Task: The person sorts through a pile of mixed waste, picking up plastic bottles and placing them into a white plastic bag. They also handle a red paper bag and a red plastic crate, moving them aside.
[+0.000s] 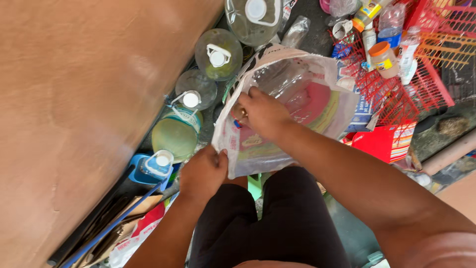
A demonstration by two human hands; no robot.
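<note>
Above the knees, the left hand (pixel 202 172) pinches the near rim of the sack (pixel 277 106), fingers closed on it; the right hand (pixel 262 113) reaches inside, fingers curled around something I cannot make out. Holding the rim taut and wide would keep the mouth open. Room is tight: jugs (pixel 218 53) crowd the left, a red rack (pixel 401 84) of bottles the right.

Both arms are bare right up past the elbows, with no sleeve showing at either one. The left hand (pixel 202 172) carries no ring, band or glove that can be seen, and neither does the right hand (pixel 263 113). Below them the 2 legs are covered in plain black cloth.
</note>
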